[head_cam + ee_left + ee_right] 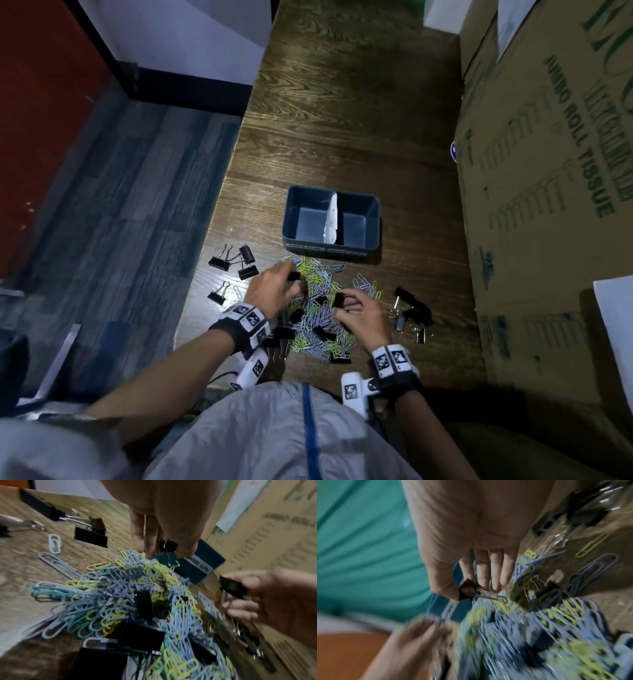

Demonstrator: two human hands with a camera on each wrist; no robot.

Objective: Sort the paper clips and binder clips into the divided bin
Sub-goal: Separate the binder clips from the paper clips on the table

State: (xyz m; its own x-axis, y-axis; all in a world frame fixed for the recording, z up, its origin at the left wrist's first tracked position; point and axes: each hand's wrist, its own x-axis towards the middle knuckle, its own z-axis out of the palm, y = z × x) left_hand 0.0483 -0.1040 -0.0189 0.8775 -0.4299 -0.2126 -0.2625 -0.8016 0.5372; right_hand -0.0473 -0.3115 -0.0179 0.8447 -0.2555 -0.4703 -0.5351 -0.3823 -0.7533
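Observation:
A heap of blue, yellow and green paper clips (317, 308) with black binder clips mixed in lies on the wooden table, just in front of a dark blue bin (291, 214). The bin has a white paper divider (331, 217), and both halves look empty. My left hand (290, 280) hovers over the heap's far left and pinches a small black binder clip (168, 546). My right hand (342, 305), over the heap's right side, pinches another black binder clip (467, 591) between thumb and fingers. The right wrist view is blurred.
Loose binder clips (236, 262) lie left of the heap near the table's left edge (205, 246). More binder clips (412, 311) lie to its right. A large cardboard box (548, 205) walls off the right side. Bare wood stretches behind the bin.

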